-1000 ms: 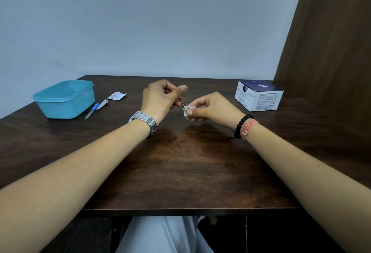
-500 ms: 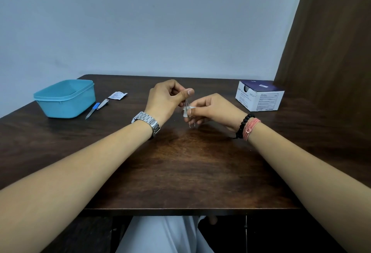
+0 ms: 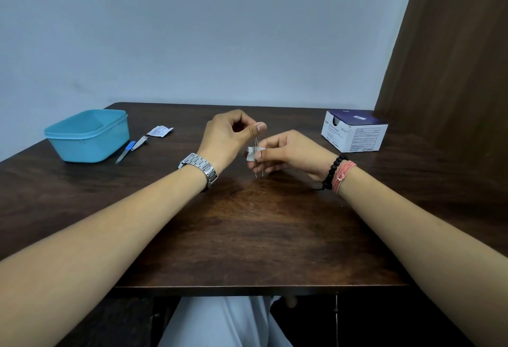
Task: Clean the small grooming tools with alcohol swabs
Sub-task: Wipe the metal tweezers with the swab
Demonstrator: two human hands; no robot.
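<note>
The near edge of the table [image 3: 261, 290] runs straight across, and white cloth on the person's lap shows just under it. Both bare arms reach over that edge toward the middle of the tabletop. Between the near edge and the hands the dark wood is wide and bare.

Near the middle, the left hand [image 3: 226, 139] is held above the wood with its fingers curled. Its thumb and first finger pinch the top of the thin metal tweezers [image 3: 257, 158], which hang straight down with their two tips apart, just above the wood. A silver watch [image 3: 200, 168] sits on that wrist.

Just beside it, the right hand [image 3: 290, 152] pinches a small white swab [image 3: 251, 153] around the middle of the tweezers. The swab touches the metal. Black and pink bracelets [image 3: 340, 174] wrap that wrist.

Farther back on the left side, a blue tub [image 3: 88, 136] stands close to the left edge. Just right of it lie a blue nail file [image 3: 126, 152] and a nail clipper [image 3: 140, 142], touching or nearly so. A torn white packet [image 3: 160, 130] lies a bit behind them.

Near the far right corner sits a white and purple box [image 3: 354, 134], well apart from the hands. The far edge meets a pale wall, and a brown panel stands at the right side
</note>
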